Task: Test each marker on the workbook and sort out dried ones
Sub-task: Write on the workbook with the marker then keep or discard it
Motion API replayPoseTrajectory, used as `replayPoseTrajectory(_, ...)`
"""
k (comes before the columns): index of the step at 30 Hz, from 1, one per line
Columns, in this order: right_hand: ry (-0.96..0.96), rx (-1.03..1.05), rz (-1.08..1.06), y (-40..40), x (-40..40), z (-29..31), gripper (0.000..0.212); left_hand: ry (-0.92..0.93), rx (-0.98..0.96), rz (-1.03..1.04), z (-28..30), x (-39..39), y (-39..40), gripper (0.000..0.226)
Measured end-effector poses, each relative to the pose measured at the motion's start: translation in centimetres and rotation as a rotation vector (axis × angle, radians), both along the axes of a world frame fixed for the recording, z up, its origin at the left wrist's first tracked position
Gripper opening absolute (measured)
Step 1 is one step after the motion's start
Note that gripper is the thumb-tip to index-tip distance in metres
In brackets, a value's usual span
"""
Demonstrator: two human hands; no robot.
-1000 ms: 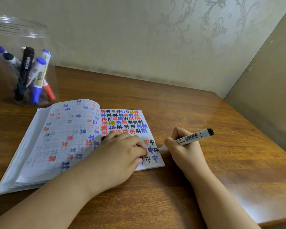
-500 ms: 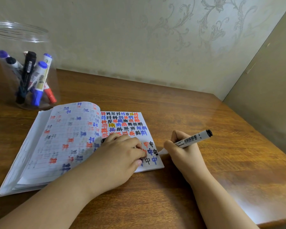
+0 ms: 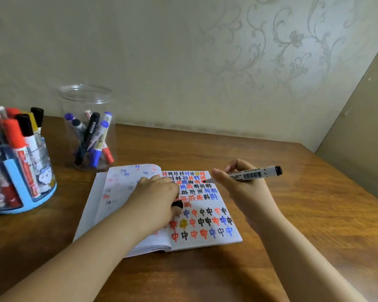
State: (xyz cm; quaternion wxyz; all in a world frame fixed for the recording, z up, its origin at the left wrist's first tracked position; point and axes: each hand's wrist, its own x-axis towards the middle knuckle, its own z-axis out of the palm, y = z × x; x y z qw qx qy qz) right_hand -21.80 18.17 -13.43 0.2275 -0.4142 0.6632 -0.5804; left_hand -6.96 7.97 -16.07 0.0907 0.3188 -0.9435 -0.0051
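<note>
Lying open on the wooden desk (image 3: 292,214), the workbook (image 3: 203,225) shows a right page filled with rows of red, blue, black and yellow marks. The left hand (image 3: 155,199) rests on the book near the fold, its fingers curled over a small black cap (image 3: 177,203) that peeks out at the fingertips, just above the lower rows of marks. The right hand (image 3: 240,186) is at the right edge of the page, fingers and thumb wrapped round a white marker (image 3: 249,174) with a barcode label. The marker lies nearly level, its black rear end pointing right and its tip pointing left over the top right corner of the page; whether the tip touches the paper is hard to tell. The 2 hands sit near each other with part of the marked page between them.

Behind the book's left page stands a clear jar (image 3: 87,127) with several capped markers leaning inside. Further left, near the frame edge, a blue-based holder (image 3: 20,186) is packed with more markers, red and black caps upward. A patterned wall (image 3: 205,62) rises behind the desk.
</note>
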Motion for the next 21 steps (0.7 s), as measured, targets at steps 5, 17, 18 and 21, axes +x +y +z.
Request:
replayPoseTrajectory(5,-0.096,-0.025,0.029,-2.9,1.5,-0.4,0.02,0.162,0.13,-0.004,-0.3,0.7,-0.9,0.02)
replayPoseTrajectory(17,-0.315,-0.22,0.099,-3.1,2.7,-1.6,0.024,0.625,0.471,-0.056,-0.3,2.9,-1.7,0.025)
replayPoseTrajectory(18,-0.304,-0.226,0.092,-2.9,2.7,-1.6,0.025,0.629,0.474,-0.046,-0.3,2.8,-1.5,0.022)
replayPoseTrajectory(21,-0.304,-0.241,0.1,-2.7,2.8,-1.7,0.029,0.733,0.63,0.009,-0.4,2.8,-1.2,0.01)
